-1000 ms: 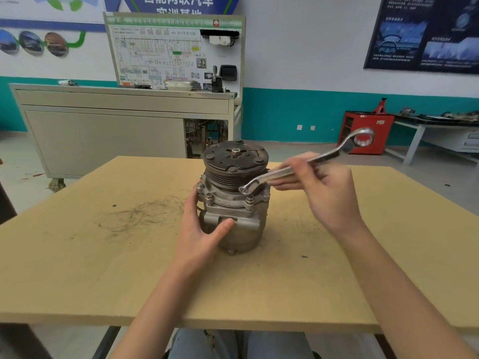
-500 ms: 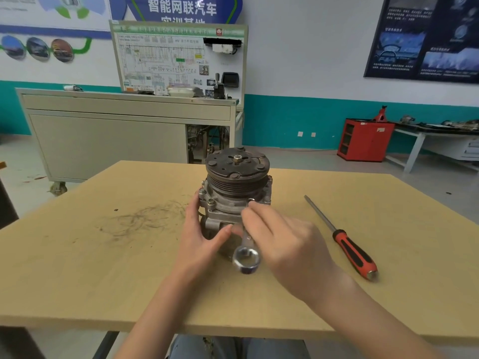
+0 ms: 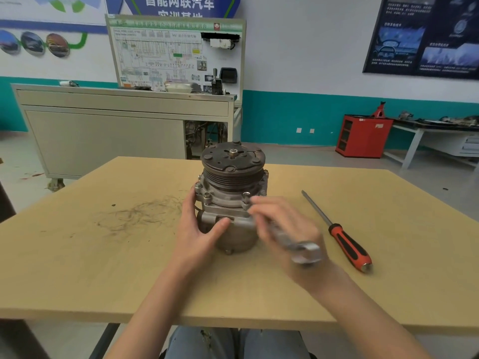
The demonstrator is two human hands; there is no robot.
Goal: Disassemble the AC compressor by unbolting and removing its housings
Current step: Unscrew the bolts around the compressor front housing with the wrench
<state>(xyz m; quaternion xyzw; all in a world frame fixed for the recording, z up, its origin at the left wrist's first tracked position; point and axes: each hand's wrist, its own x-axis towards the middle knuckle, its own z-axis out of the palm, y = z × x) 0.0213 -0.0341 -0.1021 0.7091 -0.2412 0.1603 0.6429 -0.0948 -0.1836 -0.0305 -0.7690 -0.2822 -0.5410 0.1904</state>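
Your left hand [image 3: 199, 229] wraps the AC compressor [image 3: 230, 177], which stands upright at frame centre on the counter [image 3: 103, 268], thumb across its front. Your right hand [image 3: 285, 229], blurred, grips a wrench [image 3: 303, 251] just beside a flange bolt [image 3: 246, 195]. A red-handled screwdriver [image 3: 347, 244] lies to the right. The banner [image 3: 178, 3] at the top reads 智能网联汽车.

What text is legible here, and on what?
"智能网联汽车": banner, top line.
"实训基地": banner, second line, its lower edge hidden by the board.
"HV": board, diagram heading; the rest of the board's print is too small to read.
Poster: too blurred to read.
Red cabinet: labels unreadable.
Compressor, wrench, screwdriver: no readable marks.
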